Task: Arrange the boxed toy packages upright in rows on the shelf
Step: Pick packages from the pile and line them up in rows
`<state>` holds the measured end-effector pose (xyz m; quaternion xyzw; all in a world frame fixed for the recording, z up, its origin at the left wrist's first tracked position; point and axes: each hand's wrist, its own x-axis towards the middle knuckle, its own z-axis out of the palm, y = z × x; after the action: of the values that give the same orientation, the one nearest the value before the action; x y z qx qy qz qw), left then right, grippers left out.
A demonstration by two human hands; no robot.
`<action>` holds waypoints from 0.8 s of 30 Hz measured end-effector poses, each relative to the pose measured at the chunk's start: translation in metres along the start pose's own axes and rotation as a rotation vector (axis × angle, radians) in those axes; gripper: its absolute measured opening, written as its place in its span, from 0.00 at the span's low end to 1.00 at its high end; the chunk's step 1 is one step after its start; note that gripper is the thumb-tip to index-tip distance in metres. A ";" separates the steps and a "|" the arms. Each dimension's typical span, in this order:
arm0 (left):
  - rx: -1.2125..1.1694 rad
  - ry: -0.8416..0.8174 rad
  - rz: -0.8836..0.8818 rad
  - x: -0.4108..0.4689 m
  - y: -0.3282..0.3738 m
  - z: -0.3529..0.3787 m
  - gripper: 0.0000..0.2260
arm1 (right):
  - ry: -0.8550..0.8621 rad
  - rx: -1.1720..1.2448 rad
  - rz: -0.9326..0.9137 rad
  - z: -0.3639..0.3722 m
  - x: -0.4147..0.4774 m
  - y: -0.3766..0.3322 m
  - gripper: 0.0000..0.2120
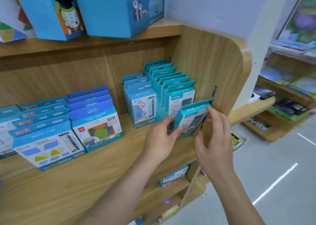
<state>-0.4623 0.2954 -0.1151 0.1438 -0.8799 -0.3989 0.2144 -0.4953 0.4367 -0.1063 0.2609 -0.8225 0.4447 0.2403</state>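
The tilted teal box (191,119) sits just beside the wooden side panel (205,57), its top leaning toward the panel, in front of the row of matching boxes (172,81) that runs along it. The left hand (160,139) grips the box's lower corner on the side away from the panel; the right hand (213,139) pinches the edge nearest the panel, a fingertip on the top corner. To finish well, I would swing the top away from the panel until it stands straight. Then press it flat against the row and set its base squarely on the shelf (85,182).
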 end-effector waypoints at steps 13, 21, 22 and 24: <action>-0.069 0.038 -0.025 0.000 -0.002 0.012 0.14 | -0.137 -0.032 0.015 0.006 -0.023 0.010 0.24; -0.027 0.018 -0.056 -0.007 0.000 0.006 0.18 | -0.183 -0.024 0.065 0.008 -0.031 0.015 0.25; -0.029 0.016 -0.059 -0.008 0.000 0.005 0.18 | -0.182 -0.019 0.068 0.008 -0.032 0.015 0.24; -0.034 0.025 -0.063 -0.012 0.000 0.002 0.18 | -0.173 -0.004 0.068 0.008 -0.033 0.013 0.24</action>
<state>-0.4531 0.3016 -0.1196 0.1730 -0.8652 -0.4185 0.2152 -0.4803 0.4434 -0.1385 0.2697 -0.8493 0.4270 0.1537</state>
